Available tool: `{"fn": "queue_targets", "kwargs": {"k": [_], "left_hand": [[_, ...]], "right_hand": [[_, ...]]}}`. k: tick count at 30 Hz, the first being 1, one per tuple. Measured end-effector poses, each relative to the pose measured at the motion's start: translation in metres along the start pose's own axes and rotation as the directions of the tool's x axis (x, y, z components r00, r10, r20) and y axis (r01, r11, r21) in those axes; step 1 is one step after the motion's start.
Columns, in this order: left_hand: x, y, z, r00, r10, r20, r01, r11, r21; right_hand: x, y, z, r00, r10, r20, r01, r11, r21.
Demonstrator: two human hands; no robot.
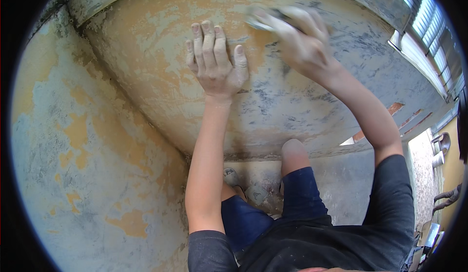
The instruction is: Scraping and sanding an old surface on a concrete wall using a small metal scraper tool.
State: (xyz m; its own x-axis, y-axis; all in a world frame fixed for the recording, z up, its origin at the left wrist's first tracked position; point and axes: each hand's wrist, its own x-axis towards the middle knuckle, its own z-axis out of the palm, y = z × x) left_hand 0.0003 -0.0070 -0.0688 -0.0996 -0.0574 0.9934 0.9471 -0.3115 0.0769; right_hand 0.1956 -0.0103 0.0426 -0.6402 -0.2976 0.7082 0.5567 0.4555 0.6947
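Note:
Ahead of me rises a wall [161, 63] with worn ochre paint, pale patches and dark grey marks. My left hand [215, 60], coated in pale dust, rests against it with the palm down and the fingers a little apart, holding nothing. To its right and higher up, my right hand [307, 41] grips a flat hand tool [257, 18] against the painted surface. Motion blur hides the tool's exact kind; part of it is light and shiny, part dark. Dust also covers the fingers of my right hand.
A second patchy wall [84, 144] meets the first in a corner at left. My bent knee [294, 153] is near the wall's base, above the floor [343, 184]. At right are red-edged slots [396, 107], a pale ledge [420, 60] and assorted items [427, 239].

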Motion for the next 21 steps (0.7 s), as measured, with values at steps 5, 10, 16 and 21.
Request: {"fn": "queue_targets", "kwargs": {"k": [5,10,16,21], "left_hand": [[-0.002,-0.005,-0.001,1.000,0.020,0.005,-0.020,1.000,0.004],[0.003,0.003,-0.002,1.000,0.009,0.012,-0.009,1.000,0.016],[-0.001,-0.003,0.001,1.000,0.006,0.021,-0.006,1.000,0.019],[0.001,-0.002,-0.002,1.000,0.028,0.012,-0.028,0.999,0.015]], "right_hand": [[0.008,0.001,0.003,0.999,-0.014,-0.037,0.016,0.998,0.056],[-0.034,0.031,-0.039,0.999,-0.029,0.037,0.030,0.999,-0.031],[0.047,0.005,0.004,0.995,-0.090,0.049,0.091,0.996,-0.013],[-0.011,0.036,-0.037,0.998,-0.032,0.057,0.031,0.999,0.019]]}}
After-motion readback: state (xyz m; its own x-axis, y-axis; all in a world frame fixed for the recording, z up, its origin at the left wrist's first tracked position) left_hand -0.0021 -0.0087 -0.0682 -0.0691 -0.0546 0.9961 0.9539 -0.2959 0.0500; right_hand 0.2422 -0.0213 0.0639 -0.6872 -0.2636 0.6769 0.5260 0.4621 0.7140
